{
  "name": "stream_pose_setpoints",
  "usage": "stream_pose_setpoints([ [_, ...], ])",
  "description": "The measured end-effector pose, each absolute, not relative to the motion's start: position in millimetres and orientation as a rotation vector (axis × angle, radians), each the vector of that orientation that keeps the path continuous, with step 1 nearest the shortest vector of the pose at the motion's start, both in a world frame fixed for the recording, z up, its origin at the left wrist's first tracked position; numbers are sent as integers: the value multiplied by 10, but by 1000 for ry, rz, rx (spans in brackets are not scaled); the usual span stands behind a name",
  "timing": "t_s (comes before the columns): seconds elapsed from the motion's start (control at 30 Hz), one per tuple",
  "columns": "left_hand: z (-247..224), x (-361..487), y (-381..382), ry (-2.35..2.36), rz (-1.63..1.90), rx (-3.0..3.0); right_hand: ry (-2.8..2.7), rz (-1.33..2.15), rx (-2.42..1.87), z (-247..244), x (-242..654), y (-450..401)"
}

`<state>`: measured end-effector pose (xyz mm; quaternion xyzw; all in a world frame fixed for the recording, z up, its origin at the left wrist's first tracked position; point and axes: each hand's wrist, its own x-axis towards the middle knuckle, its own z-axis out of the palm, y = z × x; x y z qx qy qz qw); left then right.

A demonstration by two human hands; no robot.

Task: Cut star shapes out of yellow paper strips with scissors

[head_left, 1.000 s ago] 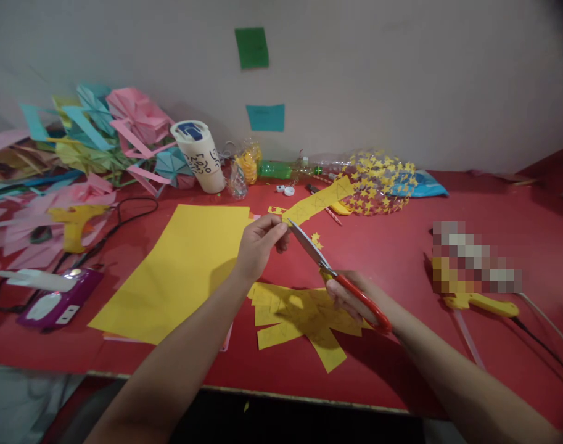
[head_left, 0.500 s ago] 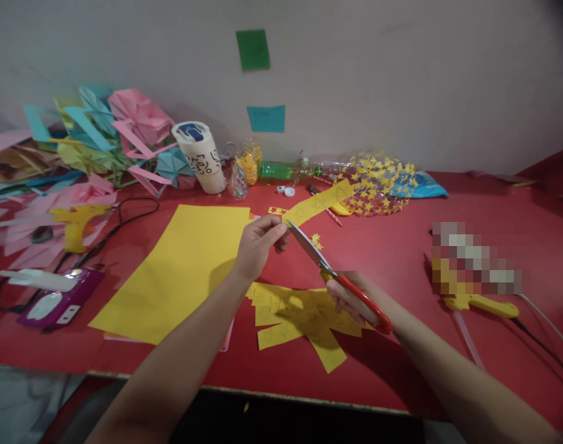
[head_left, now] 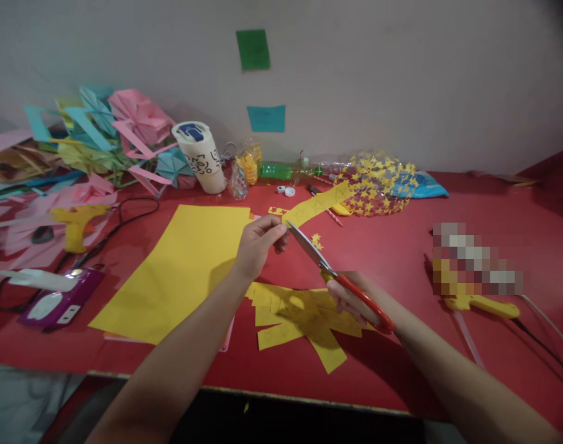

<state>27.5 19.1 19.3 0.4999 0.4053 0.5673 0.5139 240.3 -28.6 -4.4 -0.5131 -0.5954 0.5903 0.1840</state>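
My left hand (head_left: 263, 242) pinches the near end of a yellow paper strip (head_left: 318, 205) that has star outlines drawn on it. The strip slants up to the right. In my right hand (head_left: 348, 299) is a pair of scissors (head_left: 365, 301) with red handles, its blade tips at the strip's held end, close to my left fingertips. Below the hands lies a fanned pile of yellow paper strips (head_left: 304, 317), also with faint drawn lines. A few small cut-out yellow stars (head_left: 316, 241) rest on the table just beyond the scissors.
Yellow paper sheets (head_left: 184, 265) lie at left, near a purple power strip (head_left: 61, 302) and a yellow glue gun (head_left: 80, 225). Another glue gun (head_left: 480, 303) is at right. Along the wall stand a white tumbler (head_left: 200, 160), folded paper shapes (head_left: 137, 123) and a star-covered clear bottle (head_left: 383, 182).
The far end of the paper strip has shifted very slightly. Both hands and the scissors stay in almost the same place.
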Motion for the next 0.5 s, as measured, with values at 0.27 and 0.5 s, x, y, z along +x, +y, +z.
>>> stream_pose_setpoints([
  [0.27, 197, 271, 195, 985, 1348, 1211, -1713, 1642, -1434, -48, 2424, -270],
  [0.5, 198, 266, 197, 997, 1334, 1216, -1660, 1683, -1469, -31, 2411, -274],
])
